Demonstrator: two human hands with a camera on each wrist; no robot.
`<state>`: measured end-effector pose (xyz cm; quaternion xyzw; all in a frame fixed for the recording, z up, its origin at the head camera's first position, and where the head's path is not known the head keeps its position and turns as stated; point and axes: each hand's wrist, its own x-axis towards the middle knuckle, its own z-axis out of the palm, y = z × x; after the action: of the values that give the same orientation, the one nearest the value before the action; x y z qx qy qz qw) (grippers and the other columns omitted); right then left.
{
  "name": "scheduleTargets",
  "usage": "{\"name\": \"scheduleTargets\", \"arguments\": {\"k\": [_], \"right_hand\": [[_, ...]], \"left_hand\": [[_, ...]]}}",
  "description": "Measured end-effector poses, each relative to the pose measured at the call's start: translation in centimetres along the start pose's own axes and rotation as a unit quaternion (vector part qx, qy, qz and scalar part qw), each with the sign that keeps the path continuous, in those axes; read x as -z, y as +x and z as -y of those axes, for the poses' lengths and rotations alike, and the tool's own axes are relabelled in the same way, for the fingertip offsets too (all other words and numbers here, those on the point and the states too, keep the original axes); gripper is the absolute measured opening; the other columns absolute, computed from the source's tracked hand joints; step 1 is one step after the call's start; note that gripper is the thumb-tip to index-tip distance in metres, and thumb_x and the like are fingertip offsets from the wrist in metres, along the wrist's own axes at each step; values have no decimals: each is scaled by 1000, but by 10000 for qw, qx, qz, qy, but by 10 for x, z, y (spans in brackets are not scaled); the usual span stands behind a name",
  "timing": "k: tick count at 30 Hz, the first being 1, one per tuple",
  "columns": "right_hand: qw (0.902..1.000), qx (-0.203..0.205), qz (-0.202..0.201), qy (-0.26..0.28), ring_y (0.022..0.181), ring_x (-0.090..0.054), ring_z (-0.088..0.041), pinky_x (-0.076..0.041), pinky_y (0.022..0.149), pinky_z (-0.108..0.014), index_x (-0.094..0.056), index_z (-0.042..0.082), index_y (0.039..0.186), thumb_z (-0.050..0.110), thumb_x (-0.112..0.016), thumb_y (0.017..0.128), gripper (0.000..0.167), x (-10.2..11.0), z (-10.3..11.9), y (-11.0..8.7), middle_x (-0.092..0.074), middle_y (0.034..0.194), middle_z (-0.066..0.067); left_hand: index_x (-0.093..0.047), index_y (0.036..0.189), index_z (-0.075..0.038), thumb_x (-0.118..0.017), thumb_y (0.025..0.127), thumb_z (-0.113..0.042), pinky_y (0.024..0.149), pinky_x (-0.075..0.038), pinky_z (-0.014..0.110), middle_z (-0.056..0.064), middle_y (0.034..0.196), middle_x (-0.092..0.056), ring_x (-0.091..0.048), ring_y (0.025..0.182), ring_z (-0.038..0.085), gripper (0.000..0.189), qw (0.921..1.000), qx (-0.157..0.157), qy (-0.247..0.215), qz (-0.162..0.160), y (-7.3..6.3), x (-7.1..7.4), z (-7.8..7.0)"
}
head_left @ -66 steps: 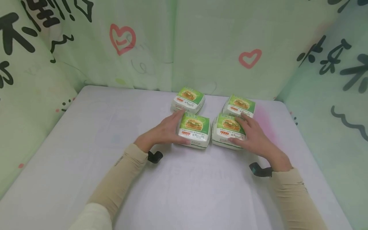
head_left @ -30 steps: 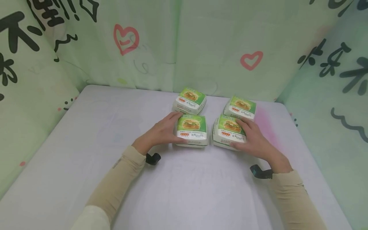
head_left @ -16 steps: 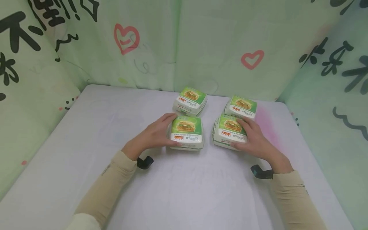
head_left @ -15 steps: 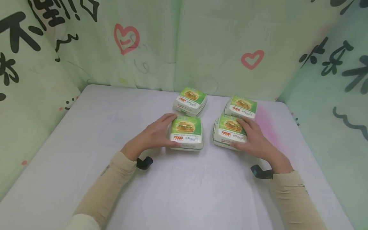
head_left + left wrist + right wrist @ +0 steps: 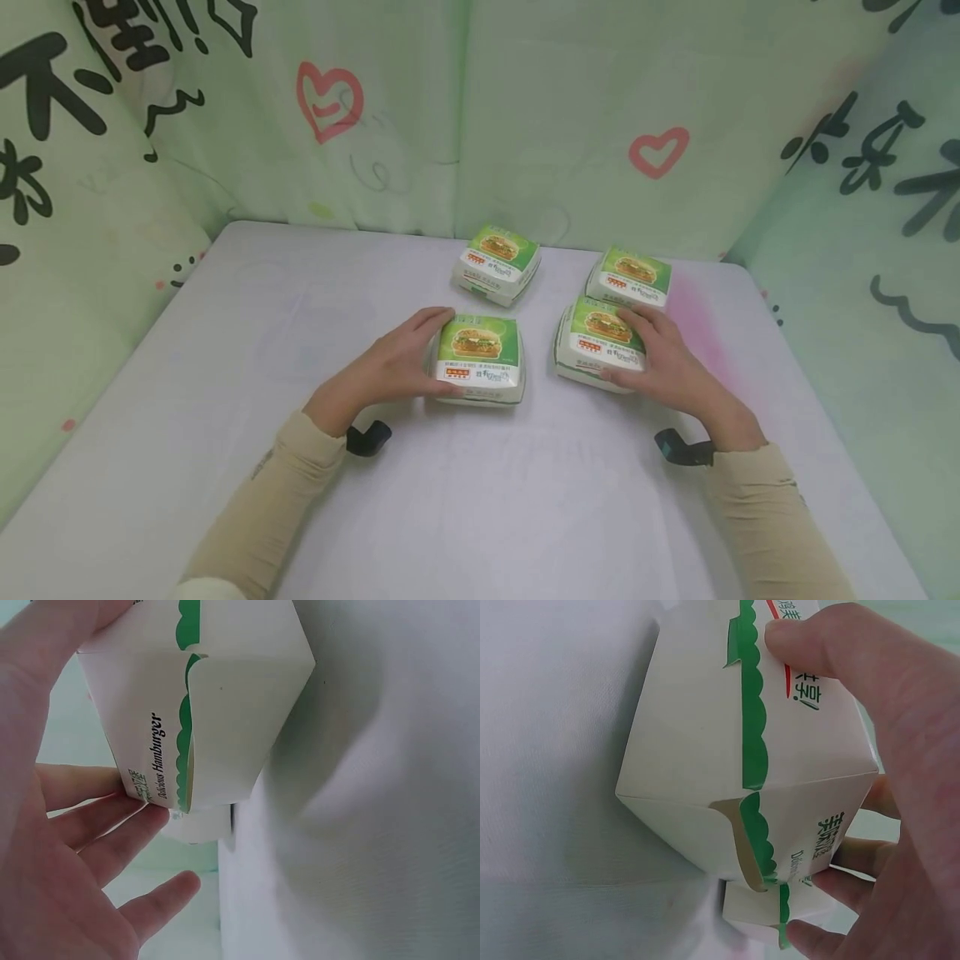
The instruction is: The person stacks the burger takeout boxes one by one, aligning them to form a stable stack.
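Observation:
My left hand holds the front-left hamburger box between thumb and fingers. In the left wrist view, the fingers lie along the far side of that white box. My right hand grips the front-right hamburger box, thumb on the near side and fingers over the far right corner. The right wrist view has the thumb pressed on the printed side of the same box. A gap separates the two held boxes. Whether the left box touches the table is hard to tell.
Behind the held ones sit a back-left hamburger box and a back-right hamburger box, the latter close against the front-right one. A white-covered table is bordered by green curtains with black writing and hearts.
My left hand has drawn the front-left box leftward and toward me, away from the back-left box and the front-right box. The right hand and its box have barely moved.

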<state>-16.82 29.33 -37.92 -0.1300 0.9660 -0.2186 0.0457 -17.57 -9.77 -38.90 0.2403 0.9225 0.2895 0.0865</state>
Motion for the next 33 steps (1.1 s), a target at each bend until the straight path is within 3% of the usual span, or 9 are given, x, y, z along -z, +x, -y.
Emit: {"name": "scheduleTargets", "arguments": {"k": [15, 22, 33], "right_hand": [[9999, -105, -22, 33, 140, -25, -43, -33, 108, -66, -30, 9, 154, 53, -75, 82, 96, 6, 13, 2, -20, 158, -24], [9994, -18, -313, 117, 139, -27, -40, -34, 106, -64, -33, 12, 153, 47, -78, 81, 93, 12, 17, 2, -23, 158, -20], [9980, 182, -580, 159, 139, -27, -37, -35, 105, -64, -34, 17, 154, 42, -79, 82, 89, 22, 35, -1, -24, 159, -15]], "left_hand": [[-23, 157, -8, -84, 71, -55, 120, -32, 46, 6, 162, -24, -28, 149, 26, 116, 9993, -28, -368, 82, -5, -8, 14], [-14, 160, -13, -84, 72, -54, 121, -28, 46, 4, 165, -14, -20, 152, 24, 120, 9969, -119, -757, 178, -5, -6, 15], [-22, 157, -11, -85, 72, -50, 120, -32, 46, 8, 159, -27, -31, 147, 25, 113, 9965, -330, -770, 20, -1, -4, 16]]}}
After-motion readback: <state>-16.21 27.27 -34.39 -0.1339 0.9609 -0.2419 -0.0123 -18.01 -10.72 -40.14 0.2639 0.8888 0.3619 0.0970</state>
